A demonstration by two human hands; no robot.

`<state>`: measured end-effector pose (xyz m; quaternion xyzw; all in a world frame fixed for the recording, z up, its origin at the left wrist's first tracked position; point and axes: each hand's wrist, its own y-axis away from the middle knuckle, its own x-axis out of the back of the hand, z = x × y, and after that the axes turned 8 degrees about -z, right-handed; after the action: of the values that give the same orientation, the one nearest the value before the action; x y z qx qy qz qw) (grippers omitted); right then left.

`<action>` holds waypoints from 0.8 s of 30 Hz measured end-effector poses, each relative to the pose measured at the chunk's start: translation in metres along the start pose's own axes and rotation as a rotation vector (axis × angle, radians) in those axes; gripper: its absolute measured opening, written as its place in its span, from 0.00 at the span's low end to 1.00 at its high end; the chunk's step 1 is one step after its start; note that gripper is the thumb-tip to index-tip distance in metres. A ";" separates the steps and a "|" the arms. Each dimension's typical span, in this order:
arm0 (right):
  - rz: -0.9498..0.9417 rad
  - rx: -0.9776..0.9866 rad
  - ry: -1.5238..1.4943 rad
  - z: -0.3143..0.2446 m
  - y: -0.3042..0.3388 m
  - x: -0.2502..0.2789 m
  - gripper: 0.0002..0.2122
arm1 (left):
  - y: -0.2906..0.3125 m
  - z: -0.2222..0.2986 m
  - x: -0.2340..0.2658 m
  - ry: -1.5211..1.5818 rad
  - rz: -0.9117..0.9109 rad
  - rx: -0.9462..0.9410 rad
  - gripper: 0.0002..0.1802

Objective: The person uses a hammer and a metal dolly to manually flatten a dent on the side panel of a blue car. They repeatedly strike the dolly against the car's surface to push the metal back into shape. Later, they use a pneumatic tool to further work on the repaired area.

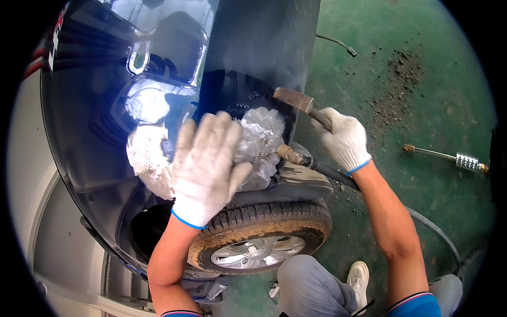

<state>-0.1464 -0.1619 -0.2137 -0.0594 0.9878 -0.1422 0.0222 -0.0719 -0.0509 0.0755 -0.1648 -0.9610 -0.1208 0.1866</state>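
Observation:
My right hand (343,137), in a white knitted glove, is wrapped round the handle of a hammer (294,99). The hammer's worn flat metal head points left, over the edge of a dark blue car's body panel (259,47). My left hand (207,169), gloved too, has its fingers stretched out over the panel above the wheel; whether it touches is unclear. Right of it lies a translucent, crumpled whitish mass (260,141), and left of it a white lumpy patch (150,158). A hose's brown, wrapped end (293,155) sits against the panel edge beneath the hammer.
Below the panel stands a muddy tyre (264,215) with a silver rim (256,252). The dark hose (428,222) curves across the green floor (348,21). Farther right lie a metal rod tool (446,157) with brass ends and scattered dirt (398,79). A short cable (340,43) protrudes beyond the panel.

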 end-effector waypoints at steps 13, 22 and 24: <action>0.103 -0.037 -0.288 -0.004 0.009 0.020 0.12 | -0.032 0.010 -0.008 -0.152 0.049 0.111 0.44; 0.045 -0.009 -0.223 -0.016 0.019 0.013 0.12 | -0.019 0.021 -0.015 0.028 0.007 -0.047 0.47; 0.047 -0.026 -0.252 -0.015 0.020 0.012 0.12 | -0.018 0.013 -0.015 -0.003 0.029 -0.008 0.47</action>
<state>-0.1612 -0.1396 -0.2052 -0.0537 0.9801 -0.1203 0.1486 -0.0696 -0.0676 0.0552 -0.1794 -0.9583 -0.1216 0.1863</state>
